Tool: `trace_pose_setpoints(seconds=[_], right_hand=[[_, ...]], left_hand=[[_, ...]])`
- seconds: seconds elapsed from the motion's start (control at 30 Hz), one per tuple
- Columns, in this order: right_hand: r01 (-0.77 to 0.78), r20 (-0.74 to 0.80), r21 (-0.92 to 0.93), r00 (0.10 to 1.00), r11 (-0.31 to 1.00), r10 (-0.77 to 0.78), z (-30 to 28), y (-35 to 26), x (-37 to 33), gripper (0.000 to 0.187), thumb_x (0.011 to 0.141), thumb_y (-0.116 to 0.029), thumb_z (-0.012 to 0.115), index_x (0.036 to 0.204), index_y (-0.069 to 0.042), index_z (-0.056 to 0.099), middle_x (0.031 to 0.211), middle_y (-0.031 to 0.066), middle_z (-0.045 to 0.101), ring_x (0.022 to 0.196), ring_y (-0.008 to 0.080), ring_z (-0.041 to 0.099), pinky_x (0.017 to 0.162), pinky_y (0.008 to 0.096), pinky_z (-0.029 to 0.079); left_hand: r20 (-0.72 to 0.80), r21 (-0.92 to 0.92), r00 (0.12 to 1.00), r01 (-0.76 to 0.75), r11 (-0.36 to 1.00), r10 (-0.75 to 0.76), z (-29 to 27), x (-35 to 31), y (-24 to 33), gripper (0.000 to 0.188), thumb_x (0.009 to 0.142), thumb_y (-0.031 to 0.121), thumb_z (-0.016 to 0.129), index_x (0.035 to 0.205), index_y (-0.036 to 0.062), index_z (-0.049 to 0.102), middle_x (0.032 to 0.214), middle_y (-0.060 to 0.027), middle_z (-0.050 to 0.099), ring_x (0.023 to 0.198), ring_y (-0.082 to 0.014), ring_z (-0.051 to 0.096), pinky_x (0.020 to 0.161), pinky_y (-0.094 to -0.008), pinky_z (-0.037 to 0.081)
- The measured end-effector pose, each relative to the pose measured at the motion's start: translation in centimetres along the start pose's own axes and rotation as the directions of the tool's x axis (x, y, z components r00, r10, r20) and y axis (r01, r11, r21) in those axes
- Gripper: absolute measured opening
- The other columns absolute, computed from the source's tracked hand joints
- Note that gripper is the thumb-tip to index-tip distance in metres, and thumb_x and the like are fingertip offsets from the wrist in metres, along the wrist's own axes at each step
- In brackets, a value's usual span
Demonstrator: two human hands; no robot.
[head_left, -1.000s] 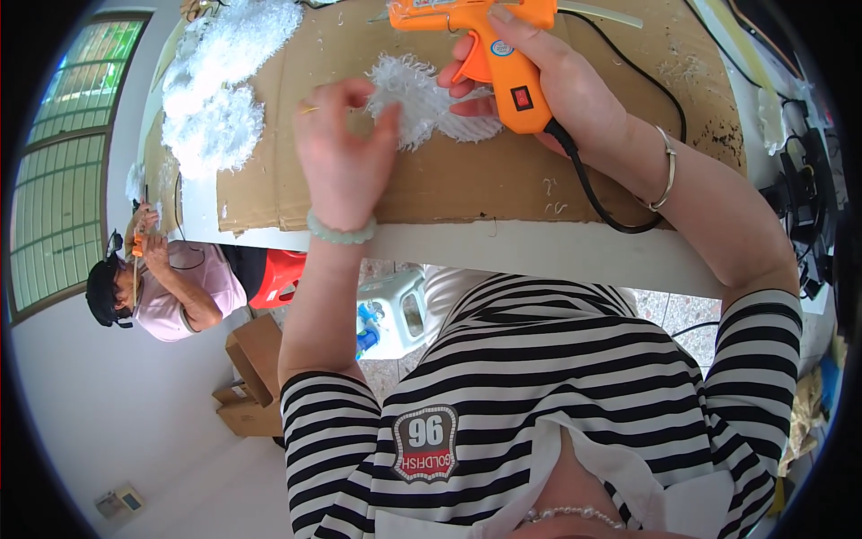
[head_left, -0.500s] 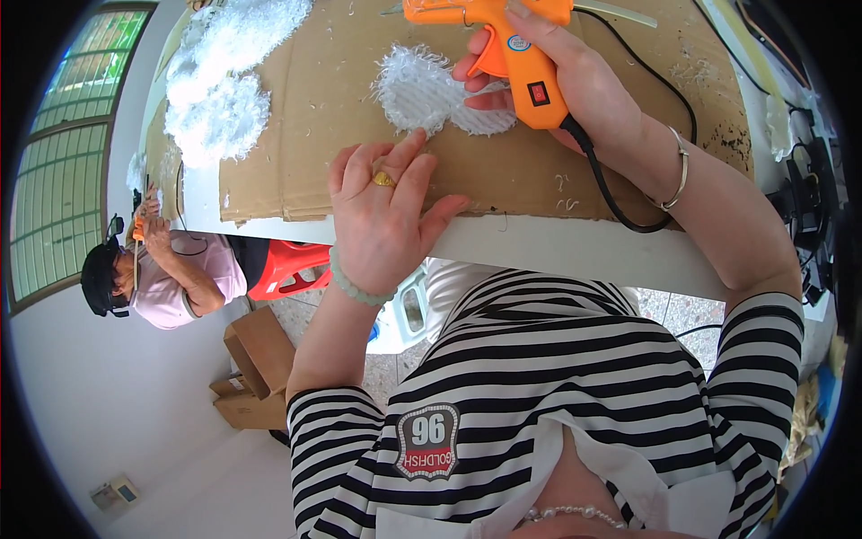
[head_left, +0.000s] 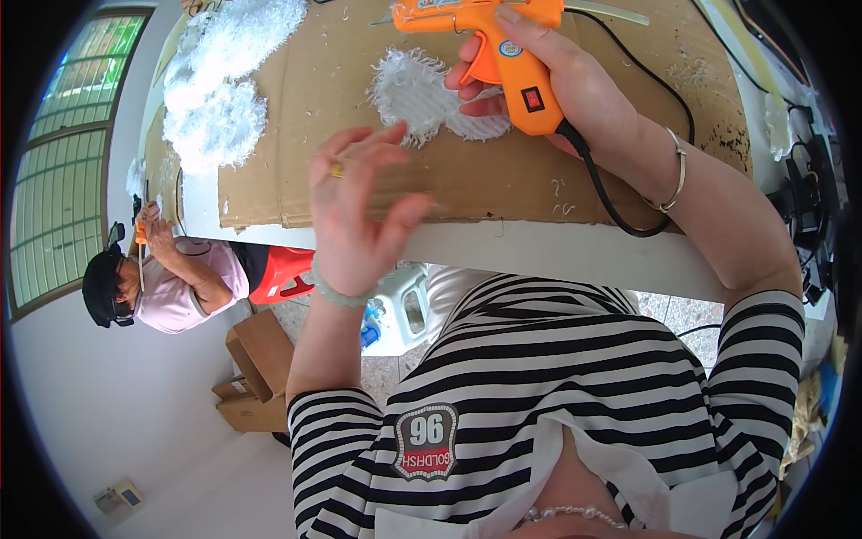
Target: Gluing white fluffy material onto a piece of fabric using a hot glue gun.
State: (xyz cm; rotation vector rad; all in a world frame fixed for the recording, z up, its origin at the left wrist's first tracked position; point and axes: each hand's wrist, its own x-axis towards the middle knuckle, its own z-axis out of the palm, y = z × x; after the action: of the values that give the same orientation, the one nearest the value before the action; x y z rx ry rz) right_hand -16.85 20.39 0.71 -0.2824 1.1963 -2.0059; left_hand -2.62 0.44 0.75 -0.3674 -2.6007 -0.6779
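An orange hot glue gun (head_left: 525, 85) is gripped in my right hand (head_left: 584, 81), its nozzle pointing left and its black cord trailing from the handle. Below the gun, a white fuzzy fabric piece (head_left: 417, 94) with fringed edges lies flat on the cardboard sheet (head_left: 314, 108); the fingers of my right hand partly hide its right end. My left hand (head_left: 359, 202) hovers over the cardboard's near edge, just left of and nearer than the fabric. It is empty, with fingers apart and somewhat blurred.
White fluffy pieces (head_left: 215, 117) are heaped at the cardboard's left. Another person (head_left: 171, 278) in pink works at the table's left end beside a red stool (head_left: 283, 269). Cardboard boxes (head_left: 256, 368) stand on the floor. Black items (head_left: 804, 198) sit at the far right.
My left hand has moved left, away from the fabric's near edge, with its fingers lifting. The glue gun in my right hand has shifted slightly left and nearer.
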Motion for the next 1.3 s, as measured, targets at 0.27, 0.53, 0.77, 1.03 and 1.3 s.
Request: trace_pose_setpoints(seconds=[0.27, 0.53, 0.77, 1.03, 1.3], right_hand=[[0.036, 0.019, -0.032, 0.999, 0.999, -0.035, 0.0, 0.2, -0.1, 0.046, 0.102, -0.039, 0.037, 0.11, 0.003, 0.055, 0.099, 0.0153, 0.066, 0.082, 0.0185, 0.064, 0.077, 0.0306, 0.054], [-0.009, -0.004, -0.008, 1.0, 1.0, 0.009, 0.1, -0.1, -0.2, 0.044, 0.102, -0.038, 0.037, 0.11, 0.002, 0.055, 0.097, 0.0148, 0.066, 0.081, 0.0185, 0.064, 0.077, 0.0307, 0.054], [-0.015, -0.017, -0.03, 1.0, 0.999, 0.015, 0.1, -0.1, -0.1, 0.043, 0.102, -0.037, 0.037, 0.108, 0.002, 0.055, 0.096, 0.0138, 0.066, 0.081, 0.0183, 0.064, 0.077, 0.0316, 0.054], [0.107, 0.085, -0.086, 0.991, 0.991, -0.099, -0.6, 1.0, -0.2, 0.044, 0.099, -0.044, 0.038, 0.105, -0.005, 0.056, 0.097, 0.0129, 0.065, 0.089, 0.0192, 0.062, 0.083, 0.0336, 0.051], [0.115, 0.088, -0.073, 0.99, 0.991, -0.109, -0.5, 0.9, -0.3, 0.044, 0.1, -0.044, 0.037, 0.104, -0.004, 0.057, 0.098, 0.013, 0.065, 0.089, 0.0195, 0.062, 0.082, 0.0341, 0.051]], left_hand=[[0.212, 0.325, 0.974, -0.151, 0.934, 0.083, 1.3, 2.3, 0.9, 0.046, 0.074, 0.038, 0.075, 0.103, 0.006, 0.059, 0.116, -0.0048, 0.064, 0.11, -0.0322, 0.049, 0.097, -0.0437, 0.036], [-0.347, -0.239, 0.891, 0.219, 0.946, -0.294, -0.6, 1.0, -3.6, 0.01, 0.087, 0.001, 0.065, 0.096, 0.0012, 0.062, 0.102, -0.008, 0.066, 0.092, -0.015, 0.06, 0.087, -0.0319, 0.047], [-0.111, 0.258, 0.989, -0.067, 0.964, 0.099, 1.0, -0.2, -0.9, 0.023, 0.075, -0.002, 0.068, 0.097, 0.0066, 0.065, 0.086, -0.0058, 0.067, 0.09, -0.0286, 0.06, 0.089, -0.0427, 0.046], [-0.19, -0.033, 0.974, 0.117, 0.993, -0.121, 0.7, 2.2, -1.4, 0.021, 0.082, 0.001, 0.063, 0.102, 0.0041, 0.063, 0.095, -0.0083, 0.067, 0.093, -0.0286, 0.06, 0.086, -0.0375, 0.047], [-0.127, 0.037, 0.99, 0.068, 0.997, -0.063, 0.8, 2.6, -3.4, 0.014, 0.084, -0.002, 0.059, 0.096, 0.0017, 0.062, 0.094, -0.0101, 0.067, 0.085, -0.0261, 0.064, 0.082, -0.0331, 0.049]])
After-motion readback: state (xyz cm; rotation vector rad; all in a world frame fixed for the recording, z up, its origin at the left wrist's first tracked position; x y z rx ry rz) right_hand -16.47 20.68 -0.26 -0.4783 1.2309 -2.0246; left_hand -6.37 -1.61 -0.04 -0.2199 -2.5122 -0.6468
